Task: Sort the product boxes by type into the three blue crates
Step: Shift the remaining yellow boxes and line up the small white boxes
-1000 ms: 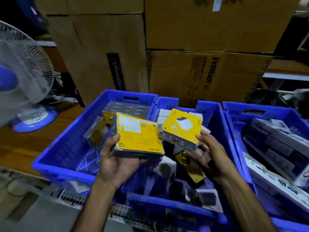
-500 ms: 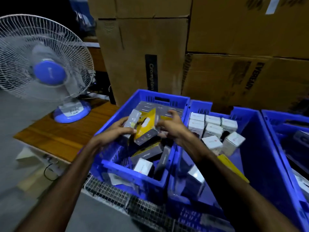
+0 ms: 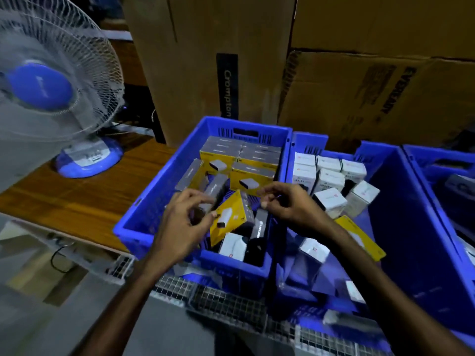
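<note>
Cardboard cartons [image 3: 359,73] loom behind; both hands, left hand [image 3: 180,227] and right hand [image 3: 290,204], hover loosely curled, holding nothing, above yellow boxes [image 3: 228,219] in the left blue crate [image 3: 144,209]

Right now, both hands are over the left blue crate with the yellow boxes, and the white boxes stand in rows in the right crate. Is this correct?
Not quite. In the head view the white boxes stand in rows in the middle crate, not the right one. The rest holds: the left hand and right hand are over the left blue crate with the yellow boxes.
</note>
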